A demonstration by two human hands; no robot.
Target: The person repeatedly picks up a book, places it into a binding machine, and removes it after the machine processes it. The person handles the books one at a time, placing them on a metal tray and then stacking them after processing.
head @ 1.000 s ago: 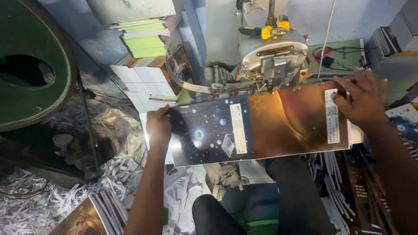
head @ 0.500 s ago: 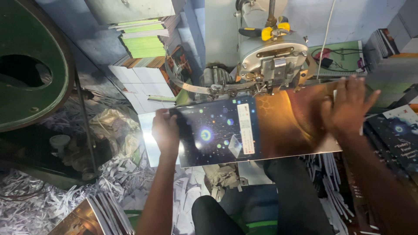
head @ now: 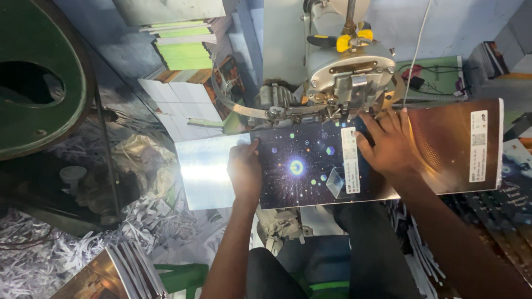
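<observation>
A long glossy printed cover sheet (head: 310, 166) lies flat under the metal head of a stitching machine (head: 349, 72). Its middle shows a dark starry picture, its left end is shiny silver, its right end is brown with a white label. My left hand (head: 244, 171) presses down on the sheet near the silver part, fingers curled over its top edge. My right hand (head: 388, 147) lies flat with spread fingers on the sheet just below the machine head, between the starry panel and the brown panel.
A large green metal wheel (head: 39, 83) fills the upper left. Stacks of green and white booklets (head: 180, 52) stand behind the machine. Shredded paper trimmings (head: 66, 254) cover the floor at left. More printed covers (head: 111, 274) lie at bottom left and at the right (head: 499, 199).
The sheet has slid to the right under the machine head. My right hand moved left from the sheet's right end to its middle. My left hand shifted right with it.
</observation>
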